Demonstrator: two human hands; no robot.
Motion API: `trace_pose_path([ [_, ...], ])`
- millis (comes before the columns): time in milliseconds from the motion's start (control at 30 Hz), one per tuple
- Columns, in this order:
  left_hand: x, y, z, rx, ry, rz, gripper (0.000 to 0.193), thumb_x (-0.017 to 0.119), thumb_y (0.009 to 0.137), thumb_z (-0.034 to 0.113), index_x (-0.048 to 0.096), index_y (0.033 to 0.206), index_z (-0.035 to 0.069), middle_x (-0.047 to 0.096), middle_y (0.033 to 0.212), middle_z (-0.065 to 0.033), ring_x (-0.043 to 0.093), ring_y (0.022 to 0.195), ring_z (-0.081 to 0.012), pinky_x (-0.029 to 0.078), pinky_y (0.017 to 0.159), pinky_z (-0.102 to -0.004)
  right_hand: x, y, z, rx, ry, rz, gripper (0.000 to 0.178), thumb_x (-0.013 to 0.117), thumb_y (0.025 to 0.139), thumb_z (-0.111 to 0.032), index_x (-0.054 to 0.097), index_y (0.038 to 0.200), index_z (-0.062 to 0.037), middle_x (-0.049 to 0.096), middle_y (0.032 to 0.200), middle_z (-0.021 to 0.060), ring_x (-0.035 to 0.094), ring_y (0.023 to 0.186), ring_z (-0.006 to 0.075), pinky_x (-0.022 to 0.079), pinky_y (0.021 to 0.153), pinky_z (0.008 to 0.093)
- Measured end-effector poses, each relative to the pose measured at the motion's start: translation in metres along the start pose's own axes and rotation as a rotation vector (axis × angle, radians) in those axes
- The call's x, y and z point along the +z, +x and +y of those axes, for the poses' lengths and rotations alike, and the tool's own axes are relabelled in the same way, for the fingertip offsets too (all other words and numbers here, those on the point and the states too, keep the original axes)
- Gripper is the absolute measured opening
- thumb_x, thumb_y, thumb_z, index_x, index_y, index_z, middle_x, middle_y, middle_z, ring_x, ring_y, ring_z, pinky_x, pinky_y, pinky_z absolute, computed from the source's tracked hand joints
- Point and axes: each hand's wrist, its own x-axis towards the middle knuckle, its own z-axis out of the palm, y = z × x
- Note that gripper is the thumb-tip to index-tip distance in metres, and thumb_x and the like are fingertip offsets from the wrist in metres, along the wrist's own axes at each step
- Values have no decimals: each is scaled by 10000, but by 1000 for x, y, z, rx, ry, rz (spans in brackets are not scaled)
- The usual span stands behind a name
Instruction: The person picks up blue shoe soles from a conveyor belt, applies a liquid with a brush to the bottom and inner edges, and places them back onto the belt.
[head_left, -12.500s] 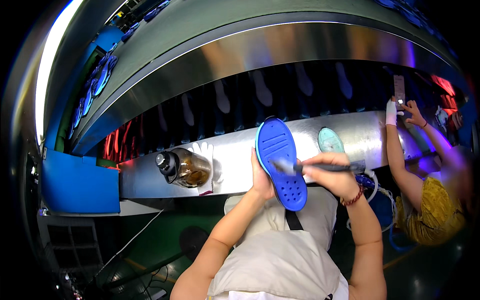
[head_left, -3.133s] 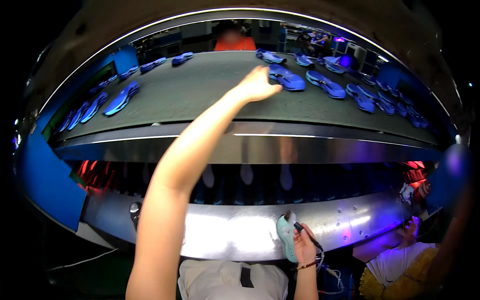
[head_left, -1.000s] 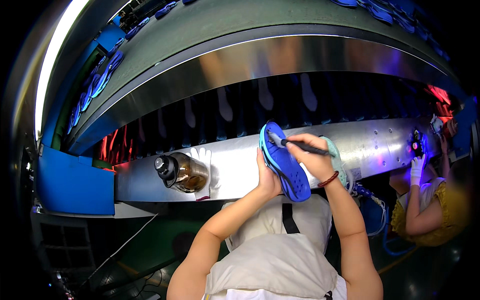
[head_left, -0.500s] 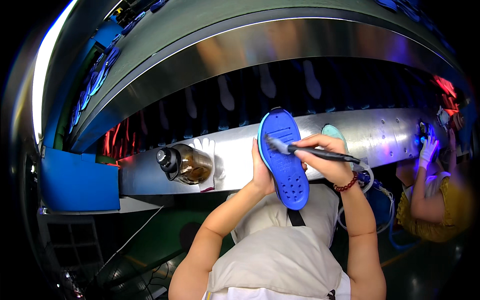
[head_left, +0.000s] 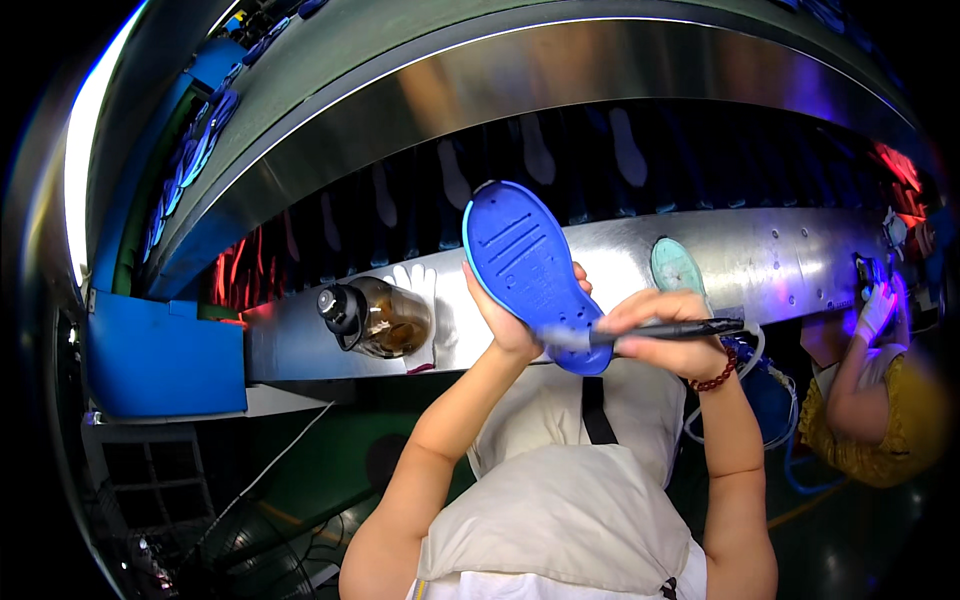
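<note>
Motion blurred the bristles [head_left: 562, 338] of a brush [head_left: 715, 326] over the lower part of a blue sole [head_left: 522, 250] at the center of the frame, as the right hand [head_left: 672, 310] covered some of its handle. The sole concealed most of the left hand's [head_left: 502, 325] fingers. A bottle [head_left: 390, 320] partly blocked a white glove [head_left: 424, 292]. At right, a dark object [head_left: 865, 272] by a co-worker's gloved hand [head_left: 876, 312] appeared too small to identify.

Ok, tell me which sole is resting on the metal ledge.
The pale green sole, just beyond the right hand. It lies unheld on the metal ledge, while the large blue sole is held in the left hand.
</note>
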Motion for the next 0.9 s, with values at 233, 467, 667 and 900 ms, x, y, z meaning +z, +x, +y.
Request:
trace_pose_path([
  [233,10,7,19,111,-23,-46,943,72,695,788,492,1045,20,573,822,-195,576,718,-302,480,669,-392,-4,-5,-10,-130,-120,-206,197,687,656,28,638,847,11,646,878,124,610,870,219,471,803,310],
  [467,15,10,22,84,32,-18,953,49,713,773,481,1045,-8,573,847,-198,573,740,-296,472,685,-392,-4,-11,4,-74,-51,-113,218,669,663,66,629,875,31,631,918,149,602,889,228,462,820,315],
  [667,22,15,20,4,55,100,1003,48,683,803,479,1072,-15,576,869,-191,581,775,-292,487,732,-391,-7,-17,35,104,334,174,146,584,766,22,574,910,39,586,997,180,568,948,231,454,844,342],
  [900,12,2,-3,70,333,-17,649,191,894,522,343,1255,5,506,1134,-183,535,1011,-252,444,878,-391,9,-24,37,167,746,285,134,492,834,2,520,964,20,557,1036,187,558,970,260,482,826,424],
])
